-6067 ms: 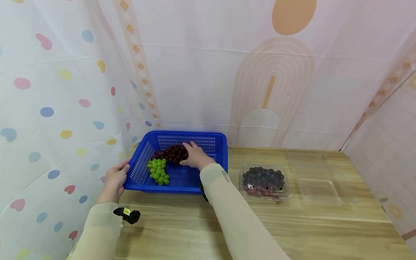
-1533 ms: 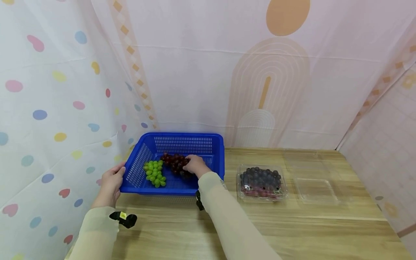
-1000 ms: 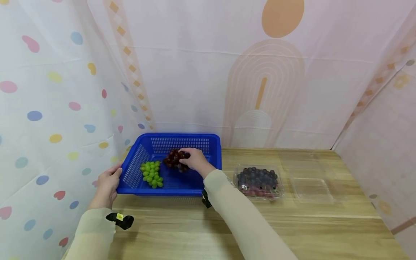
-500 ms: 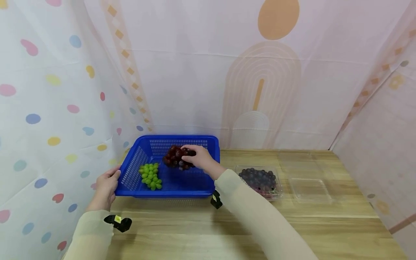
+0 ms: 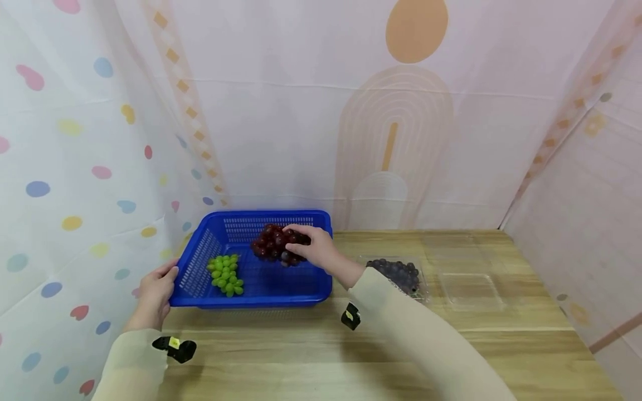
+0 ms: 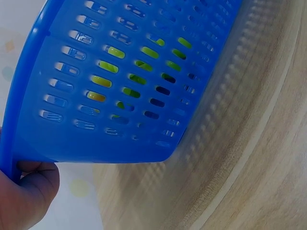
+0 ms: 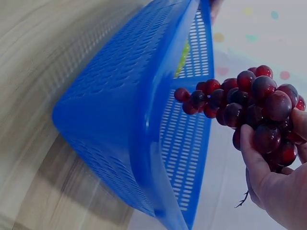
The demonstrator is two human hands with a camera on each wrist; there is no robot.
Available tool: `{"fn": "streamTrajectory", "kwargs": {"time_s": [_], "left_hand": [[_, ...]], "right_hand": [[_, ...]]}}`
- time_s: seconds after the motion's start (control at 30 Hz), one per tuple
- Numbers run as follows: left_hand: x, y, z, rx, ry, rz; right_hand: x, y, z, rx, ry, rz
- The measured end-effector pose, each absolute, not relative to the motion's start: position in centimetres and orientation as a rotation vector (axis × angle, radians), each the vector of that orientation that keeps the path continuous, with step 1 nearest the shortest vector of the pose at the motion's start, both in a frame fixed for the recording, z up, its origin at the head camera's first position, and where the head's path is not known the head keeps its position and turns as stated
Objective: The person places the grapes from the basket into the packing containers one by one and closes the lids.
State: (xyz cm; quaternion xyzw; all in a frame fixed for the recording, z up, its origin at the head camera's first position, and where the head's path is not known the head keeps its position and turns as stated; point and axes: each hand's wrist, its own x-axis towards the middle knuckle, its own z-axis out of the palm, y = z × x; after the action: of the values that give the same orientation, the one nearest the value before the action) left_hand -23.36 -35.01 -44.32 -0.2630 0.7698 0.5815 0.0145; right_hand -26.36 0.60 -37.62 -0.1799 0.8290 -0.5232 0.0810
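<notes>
Dark red grapes [image 5: 273, 245] hang in one bunch above the blue basket [image 5: 281, 301], gripped between the thumb and fingers of my right hand [image 5: 317, 247]. The right wrist view shows the same bunch of grapes [image 7: 259, 98] raised past the basket's rim, with a bit of stem poking out below. My left hand [image 5: 155, 295] holds the basket's left front corner; in the left wrist view its thumb [image 6: 41, 184] curls at the rim. Green grapes [image 5: 225, 275] lie on the basket floor at the left, showing through the slots in the left wrist view.
A clear plastic box with dark grapes [image 5: 396, 273] stands right of the basket, partly behind my right sleeve [image 5: 426, 328]. Farther right lies a see-through plastic container [image 5: 471, 291]. A patterned curtain [image 5: 281, 139] hangs behind the wooden table [image 5: 261, 356].
My right hand took hold of the red grapes, which lay in the basket, and lifted them. The left hand keeps its hold on the basket. The head view has shifted slightly.
</notes>
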Motion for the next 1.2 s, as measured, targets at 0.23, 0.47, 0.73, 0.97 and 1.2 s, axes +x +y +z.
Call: {"fn": "streamTrajectory", "kwargs": {"time_s": [0.23, 0.47, 0.73, 0.97, 1.2], "left_hand": [[-23.2, -35.0, -44.3, -0.827, 2.383, 1.819], [-23.2, -34.9, -44.3, -0.83, 2.392, 1.811], [-23.2, -34.9, -44.3, -0.829, 2.398, 1.803], [-23.2, -34.9, -44.2, -0.839, 2.377, 1.831], [-23.0, -34.8, -44.1, -0.832, 2.376, 1.825]], "right_hand": [[-25.9, 2.8, -36.7, -0.608, 2.4, -1.763], [-25.7, 6.2, -36.0, -0.694, 2.404, -1.855], [-25.1, 11.3, -35.4, -0.645, 2.358, -1.912], [-23.9, 15.3, -35.5, -0.554, 2.435, -1.859], [-22.8, 18.9, -36.1, -0.424, 2.465, -1.89]]}}
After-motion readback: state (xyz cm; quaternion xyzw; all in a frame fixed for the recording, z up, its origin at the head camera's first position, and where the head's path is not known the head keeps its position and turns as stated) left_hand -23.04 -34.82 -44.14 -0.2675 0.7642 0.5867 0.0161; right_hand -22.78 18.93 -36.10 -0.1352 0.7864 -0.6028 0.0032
